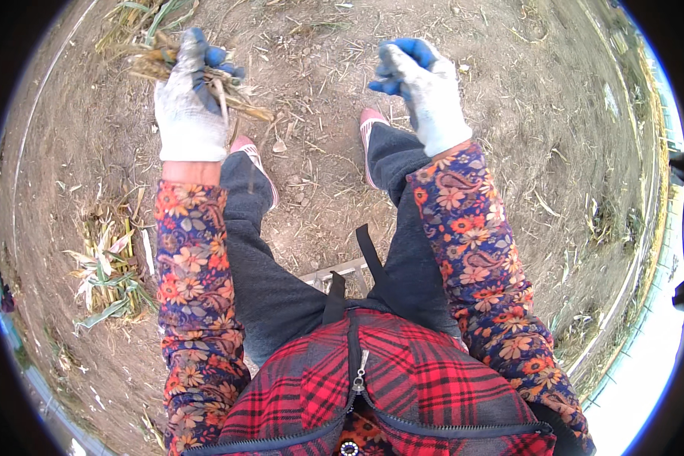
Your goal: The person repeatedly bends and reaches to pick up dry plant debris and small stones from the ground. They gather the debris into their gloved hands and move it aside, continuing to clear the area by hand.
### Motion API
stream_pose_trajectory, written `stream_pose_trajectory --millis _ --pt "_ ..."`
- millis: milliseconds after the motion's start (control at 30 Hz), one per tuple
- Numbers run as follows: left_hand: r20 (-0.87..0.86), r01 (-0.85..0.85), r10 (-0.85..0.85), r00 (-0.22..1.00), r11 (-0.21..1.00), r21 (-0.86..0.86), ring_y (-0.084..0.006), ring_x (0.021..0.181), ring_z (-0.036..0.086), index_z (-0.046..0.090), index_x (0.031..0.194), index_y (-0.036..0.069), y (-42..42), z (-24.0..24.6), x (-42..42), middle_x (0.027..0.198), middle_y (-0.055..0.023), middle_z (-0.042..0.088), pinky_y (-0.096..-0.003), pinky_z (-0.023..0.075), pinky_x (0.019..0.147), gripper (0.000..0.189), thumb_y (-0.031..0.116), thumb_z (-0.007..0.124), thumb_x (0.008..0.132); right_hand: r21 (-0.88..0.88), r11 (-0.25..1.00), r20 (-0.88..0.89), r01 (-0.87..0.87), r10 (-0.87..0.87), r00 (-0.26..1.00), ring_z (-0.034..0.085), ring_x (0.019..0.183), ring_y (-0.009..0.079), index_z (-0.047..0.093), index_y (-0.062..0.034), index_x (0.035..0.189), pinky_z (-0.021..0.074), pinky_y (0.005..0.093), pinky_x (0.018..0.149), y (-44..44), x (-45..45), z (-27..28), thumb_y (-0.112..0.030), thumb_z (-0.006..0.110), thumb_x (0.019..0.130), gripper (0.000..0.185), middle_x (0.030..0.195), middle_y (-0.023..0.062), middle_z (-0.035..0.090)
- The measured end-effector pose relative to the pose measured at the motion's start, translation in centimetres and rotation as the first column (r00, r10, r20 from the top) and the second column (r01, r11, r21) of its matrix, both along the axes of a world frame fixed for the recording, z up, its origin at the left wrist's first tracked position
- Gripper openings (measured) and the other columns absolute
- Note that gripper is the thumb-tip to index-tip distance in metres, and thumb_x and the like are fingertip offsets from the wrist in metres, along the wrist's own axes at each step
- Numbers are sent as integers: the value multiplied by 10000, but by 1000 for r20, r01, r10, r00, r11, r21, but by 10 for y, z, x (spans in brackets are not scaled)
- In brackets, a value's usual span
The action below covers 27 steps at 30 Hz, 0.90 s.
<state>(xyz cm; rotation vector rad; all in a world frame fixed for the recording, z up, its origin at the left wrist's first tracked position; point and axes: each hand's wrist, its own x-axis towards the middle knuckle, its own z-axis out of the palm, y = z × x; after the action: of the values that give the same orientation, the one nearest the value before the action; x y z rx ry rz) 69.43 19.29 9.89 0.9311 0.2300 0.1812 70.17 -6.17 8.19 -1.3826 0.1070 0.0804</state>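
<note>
My left hand [191, 100], in a white and blue coated work glove, is closed around a small bunch of dry plant stalks and husks [154, 60]. Its loose ends stick out on both sides of the fist. My right hand [422, 85] wears a matching glove and is raised above my right foot, fingers curled; whether something thin lies between the fingertips is not visible. Bare soil strewn with straw bits [308, 85] lies between and beyond the two hands.
A bundle of cut maize stalks with leaves [111, 268] is on the ground at the left. More leafy stalks [162, 14] lie at the upper left. My shoes [370, 117] are apart on the soil, and part of a low metal-framed seat [347, 271] shows between my legs.
</note>
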Motion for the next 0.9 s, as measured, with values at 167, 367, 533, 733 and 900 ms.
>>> stream_pose_trajectory --millis 167,367,533,733,900 --pt "-111 -93 102 989 992 83 -139 496 460 523 796 126 11 -37 13 614 25 471 -322 461 515 308 408 624 866 -45 994 -78 97 -100 992 568 556 118 602 11 944 583 350 668 -25 -2 3 -144 634 867 175 765 85 612" --pt "-83 -106 92 992 979 -172 -193 569 583 559 935 37 24 -34 14 718 -72 594 -336 518 552 443 433 696 792 -130 987 -8 95 -97 995 568 592 119 614 -8 973 576 384 742 -89 0 26 -139 635 866 171 759 58 603" --pt "-182 -56 72 981 994 92 -149 469 486 505 775 101 2 -27 14 594 -5 490 -332 468 459 513 610 536 837 -210 948 -138 240 -272 952 564 569 113 603 -25 939 577 371 708 -160 -9 -26 -134 622 874 129 736 46 594" --pt "-279 46 14 960 978 205 -106 474 423 500 793 152 -36 -18 10 583 44 417 -290 432 475 417 561 544 861 -391 785 -363 480 -611 704 566 519 145 575 -31 886 565 321 505 -269 -83 -149 -136 607 875 110 710 64 591" --pt "-354 93 -21 935 978 187 -64 495 394 473 775 188 -46 -31 16 607 66 404 -251 373 442 342 503 538 893 -598 648 -486 471 -761 430 569 489 167 567 -39 839 539 336 433 -324 -169 -238 -101 589 863 69 638 71 575"
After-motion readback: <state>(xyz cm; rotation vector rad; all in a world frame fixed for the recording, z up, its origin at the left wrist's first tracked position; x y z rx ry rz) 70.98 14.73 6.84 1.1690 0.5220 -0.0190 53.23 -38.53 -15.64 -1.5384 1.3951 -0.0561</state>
